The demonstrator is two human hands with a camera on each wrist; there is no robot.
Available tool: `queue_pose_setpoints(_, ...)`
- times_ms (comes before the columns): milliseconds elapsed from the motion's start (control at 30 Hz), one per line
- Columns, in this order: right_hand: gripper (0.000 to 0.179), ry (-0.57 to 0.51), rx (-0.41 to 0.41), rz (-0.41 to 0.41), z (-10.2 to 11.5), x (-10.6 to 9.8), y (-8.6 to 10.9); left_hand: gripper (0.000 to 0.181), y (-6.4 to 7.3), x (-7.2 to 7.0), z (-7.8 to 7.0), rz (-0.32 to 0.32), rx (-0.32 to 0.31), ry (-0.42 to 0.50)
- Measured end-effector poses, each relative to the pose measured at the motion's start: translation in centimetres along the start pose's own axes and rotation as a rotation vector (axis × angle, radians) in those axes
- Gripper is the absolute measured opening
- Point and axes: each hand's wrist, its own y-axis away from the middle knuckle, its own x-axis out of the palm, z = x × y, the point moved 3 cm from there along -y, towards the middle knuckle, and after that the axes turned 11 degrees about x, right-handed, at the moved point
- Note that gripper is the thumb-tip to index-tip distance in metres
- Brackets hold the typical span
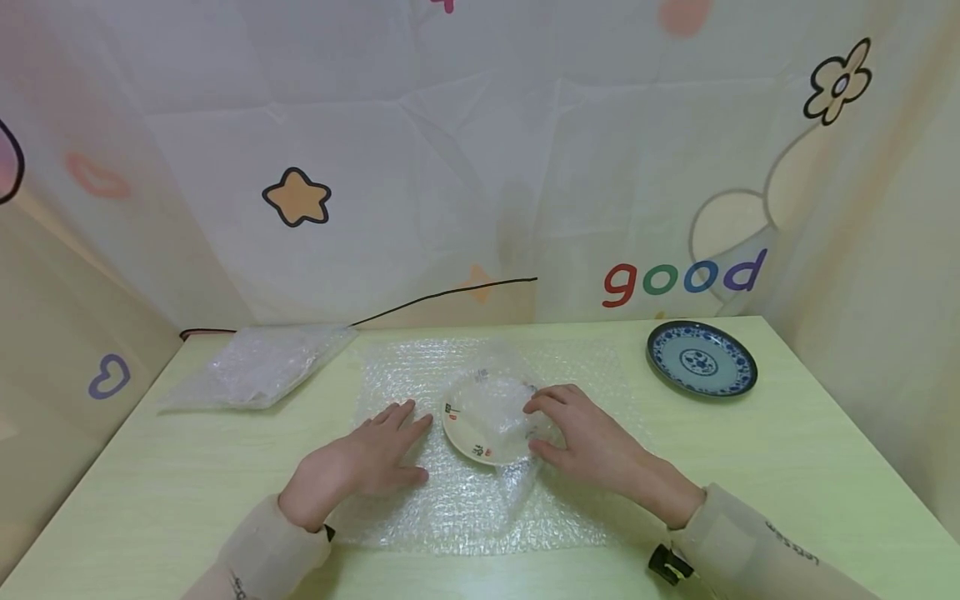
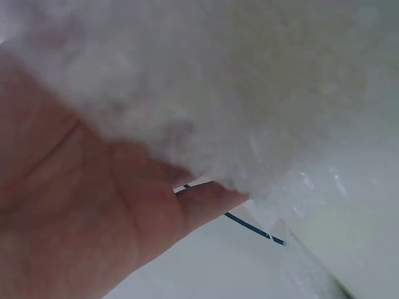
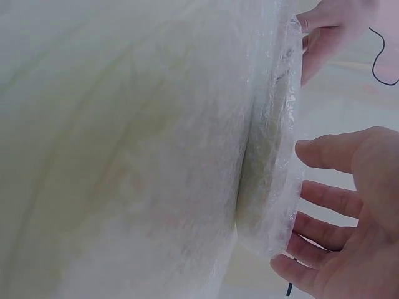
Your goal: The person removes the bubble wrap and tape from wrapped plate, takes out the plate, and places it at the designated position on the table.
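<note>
A small pale plate (image 1: 467,432) with little printed motifs lies near the middle of a bubble wrap sheet (image 1: 427,521). A flap of the wrap covers the plate's right part. My right hand (image 1: 581,435) is at that side, fingers and thumb spread and lightly bent, fingertips resting on the covered plate. In the right wrist view, the fingertips (image 3: 305,148) meet the edge of the bubble wrap (image 3: 269,187). My left hand (image 1: 363,462) lies palm down on the sheet's left part, fingers extended, beside the plate. The left wrist view is mostly blurred wrap over the palm (image 2: 81,205).
A blue-patterned plate (image 1: 699,360) with a dark rim sits at the back right of the pale table (image 1: 795,492). A folded bubble wrap bundle (image 1: 258,367) lies at the back left. A printed curtain (image 1: 465,167) hangs behind, with a dark cord (image 1: 442,293) across it.
</note>
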Motion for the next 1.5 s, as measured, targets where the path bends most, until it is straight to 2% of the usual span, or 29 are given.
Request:
queue_pose_setpoints(500,0.042,-0.002,-0.022,-0.025,0.3,-0.4,0.1,0.074,-0.1,0.0,0.0,-0.006,-0.014,0.005)
queue_pose_setpoints(1000,0.048,-0.037,-0.040,-0.035,1.0,-1.3,0.2,0.075,-0.1,0.0,0.0,-0.008,0.002,-0.005)
queue_pose_setpoints(1333,0.046,-0.025,-0.128,-0.097,2.2,-1.9,0.6,0.074,-0.1,0.0,-0.1,-0.013,0.001,-0.003)
queue_pose_setpoints(1500,0.046,-0.041,-0.163,-0.102,3.1,-2.1,1.0,0.074,-0.2,0.1,0.0,-0.010,-0.002,-0.009)
